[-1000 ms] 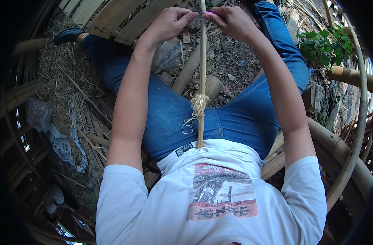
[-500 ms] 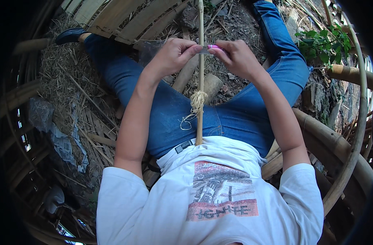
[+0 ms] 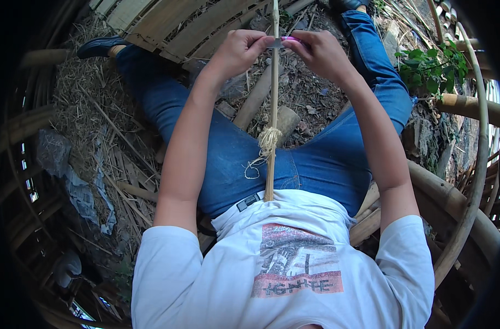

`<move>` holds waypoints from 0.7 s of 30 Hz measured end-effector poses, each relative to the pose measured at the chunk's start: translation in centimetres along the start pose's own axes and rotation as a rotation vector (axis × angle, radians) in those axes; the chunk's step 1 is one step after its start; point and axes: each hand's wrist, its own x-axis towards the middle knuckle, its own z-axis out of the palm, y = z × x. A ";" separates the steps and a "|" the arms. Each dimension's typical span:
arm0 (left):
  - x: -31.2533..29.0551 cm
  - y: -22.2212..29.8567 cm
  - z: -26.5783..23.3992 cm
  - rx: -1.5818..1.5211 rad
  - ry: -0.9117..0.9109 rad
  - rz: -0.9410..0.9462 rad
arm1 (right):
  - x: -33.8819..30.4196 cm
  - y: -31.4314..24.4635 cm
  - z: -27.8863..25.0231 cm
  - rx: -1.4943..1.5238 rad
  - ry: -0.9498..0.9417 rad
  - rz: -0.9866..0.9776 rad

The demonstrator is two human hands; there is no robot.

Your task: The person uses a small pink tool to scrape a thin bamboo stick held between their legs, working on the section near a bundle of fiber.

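Observation:
A slim pale stick [image 3: 274, 98] runs lengthwise between my legs, its near end resting against the waist of my shirt. Across its far part lies a small knife [image 3: 276, 43] with a pink handle. My left hand [image 3: 237, 54] pinches the end of the blade from the left side. Closed round the pink handle on the right is my right hand [image 3: 322, 54]. The blade touches the stick between both hands. A bunch of curled shavings [image 3: 269, 140] clings to the stick nearer my body, with one thin curl hanging left.
A slatted wooden panel [image 3: 176, 24] stands at the far left. Cut bamboo lengths [image 3: 255, 98] lie between my legs. Dry straw [image 3: 85, 93] and plastic sheeting [image 3: 81, 192] cover ground at left. Leafy green plants [image 3: 433, 68] and a curved bamboo pole [image 3: 480, 148] are at right.
Both hands and the knife have moved farther from my body along the stick. My arms are stretched out more. The shavings still cling in the same part of the stick.

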 end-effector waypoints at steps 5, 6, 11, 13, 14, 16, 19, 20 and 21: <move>4.7 -1.0 -1.3 0.081 0.019 -0.015 | 3.8 2.1 -1.0 -0.006 0.035 -0.011; 4.7 -0.7 -1.3 0.051 0.001 -0.050 | 4.1 1.6 -1.6 0.052 -0.039 0.055; 3.9 0.5 -1.0 -0.064 -0.063 -0.153 | 3.7 1.1 -2.4 0.020 -0.096 0.087; 3.8 -2.2 -1.1 0.008 -0.033 -0.077 | 3.4 0.8 -2.3 0.050 -0.097 0.076; 3.8 -2.7 -1.2 0.079 -0.004 0.003 | 3.3 0.6 -2.2 0.078 -0.096 0.065; 3.9 -2.9 -1.2 0.096 -0.016 -0.005 | 3.1 0.3 -2.1 0.113 -0.102 0.112; 4.1 -1.6 -1.0 0.095 -0.051 0.006 | 2.4 3.3 -0.2 0.094 -0.063 0.090; 3.9 -1.2 -0.9 0.079 -0.068 0.016 | 2.3 3.7 0.2 0.045 -0.022 0.015; 3.6 -1.1 -0.7 0.080 -0.071 0.018 | 1.9 4.1 0.4 0.045 -0.020 0.017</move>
